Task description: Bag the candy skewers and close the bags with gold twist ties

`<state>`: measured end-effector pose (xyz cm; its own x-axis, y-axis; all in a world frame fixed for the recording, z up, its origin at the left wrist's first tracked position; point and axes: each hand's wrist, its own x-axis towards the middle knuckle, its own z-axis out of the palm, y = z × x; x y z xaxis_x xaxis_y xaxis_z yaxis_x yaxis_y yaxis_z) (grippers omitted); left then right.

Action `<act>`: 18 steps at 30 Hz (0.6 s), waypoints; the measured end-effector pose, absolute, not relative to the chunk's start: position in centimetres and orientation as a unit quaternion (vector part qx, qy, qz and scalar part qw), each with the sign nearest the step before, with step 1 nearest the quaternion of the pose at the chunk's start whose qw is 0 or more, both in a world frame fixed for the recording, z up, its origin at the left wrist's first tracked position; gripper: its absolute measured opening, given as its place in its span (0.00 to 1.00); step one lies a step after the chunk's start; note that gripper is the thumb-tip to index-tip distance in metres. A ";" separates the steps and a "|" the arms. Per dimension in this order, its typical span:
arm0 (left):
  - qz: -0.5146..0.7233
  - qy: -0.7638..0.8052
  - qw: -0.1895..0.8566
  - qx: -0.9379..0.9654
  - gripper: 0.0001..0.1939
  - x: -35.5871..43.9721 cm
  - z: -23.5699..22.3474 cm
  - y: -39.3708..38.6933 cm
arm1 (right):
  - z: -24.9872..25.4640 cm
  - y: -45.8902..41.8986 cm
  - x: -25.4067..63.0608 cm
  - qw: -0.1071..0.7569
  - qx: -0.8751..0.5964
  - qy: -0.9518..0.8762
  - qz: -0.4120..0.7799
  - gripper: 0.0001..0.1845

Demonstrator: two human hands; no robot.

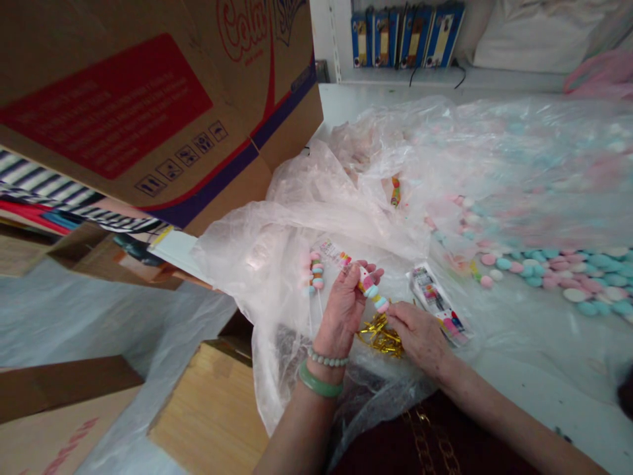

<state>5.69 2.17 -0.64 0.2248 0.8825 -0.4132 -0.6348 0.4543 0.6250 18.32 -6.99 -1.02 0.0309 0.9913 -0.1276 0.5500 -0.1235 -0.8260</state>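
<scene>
My left hand [341, 310] is shut on a candy stick [372, 292] threaded with pink and pale blue discs. It wears a green bangle [320, 382] and a bead bracelet [327, 359]. My right hand [418, 336] pinches at a tangle of gold twist ties [380, 335] just below that stick. A second candy stick [316, 272] lies on a crumpled clear plastic sheet [297, 231] left of my hands. Right of them lies a printed wrapper strip [439, 303]. Loose pink and blue candies [568, 277] cover the table to the right.
A large printed cardboard box [123, 105] tilts overhead at the left, above a striped cloth [44, 181]. A wooden board [210, 409] lies at lower left. Blue boxes [408, 34] stand on a shelf at the back. Dark red fabric [425, 442] lies below my arms.
</scene>
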 end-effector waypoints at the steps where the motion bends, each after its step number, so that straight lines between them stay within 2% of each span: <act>1: 0.498 0.368 0.768 0.165 0.11 5.7 -0.6 2.2 | -1.0 -6.9 18.2 0.317 -0.647 -0.551 0.421 0.11; 3: 0.497 0.360 0.773 0.163 0.11 5.6 -0.6 2.2 | -0.9 -6.6 18.0 0.357 -0.608 -0.443 0.554 0.11; 6: 0.485 0.360 0.783 0.149 0.11 5.4 -0.5 2.1 | -1.1 -6.2 18.2 0.406 -0.461 -0.232 0.754 0.09; 9: 0.478 0.357 0.792 0.127 0.10 5.2 -0.6 2.1 | -1.5 -6.0 18.6 0.416 -0.316 -0.065 0.850 0.11; 11: 0.470 0.353 0.800 0.122 0.10 5.0 -0.6 2.1 | -1.8 -6.0 18.9 0.410 -0.279 -0.019 0.868 0.11; 13: 0.455 0.351 0.809 0.123 0.11 4.8 -0.7 2.2 | -2.0 -6.0 19.1 0.412 -0.304 -0.025 0.858 0.10; 18: 0.435 0.368 0.814 0.111 0.11 4.4 -0.6 2.4 | -1.7 -6.2 19.1 0.460 -0.502 -0.201 0.704 0.09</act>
<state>4.41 2.37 -0.62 0.3508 0.7908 -0.5015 -0.6271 0.5961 0.5014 19.10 -6.24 -1.75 -0.0726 0.8502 -0.5214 -0.4467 -0.4951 -0.7452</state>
